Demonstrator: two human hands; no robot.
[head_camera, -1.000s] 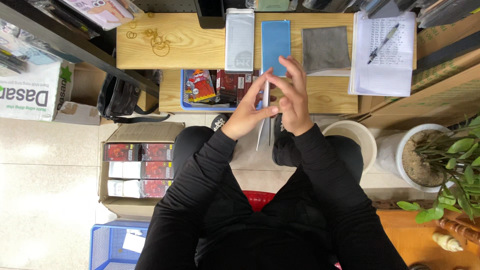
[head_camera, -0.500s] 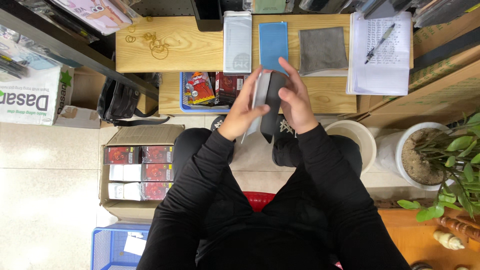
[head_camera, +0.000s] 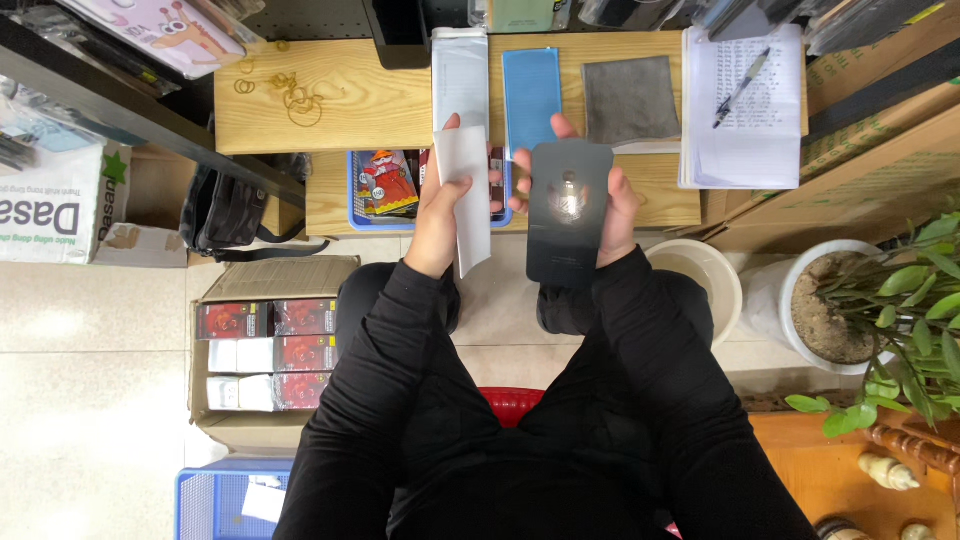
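My left hand grips a thin white rectangular sleeve, held upright over my lap. My right hand holds a dark flat rectangular card with a round shiny mark in its middle, face up toward me. The two hands are apart, side by side, just in front of the wooden bench. On the bench lie a white packet, a blue sheet and a grey cloth.
A blue tray with colourful packs sits on the lower shelf. A notepad with pen lies at right. A cardboard box of red boxes and a blue crate stand on the floor left; white pots and a plant stand right.
The hands were together holding the dark card and white sleeve as one; now they have drawn apart, the white sleeve in the left hand and the dark card in the right.
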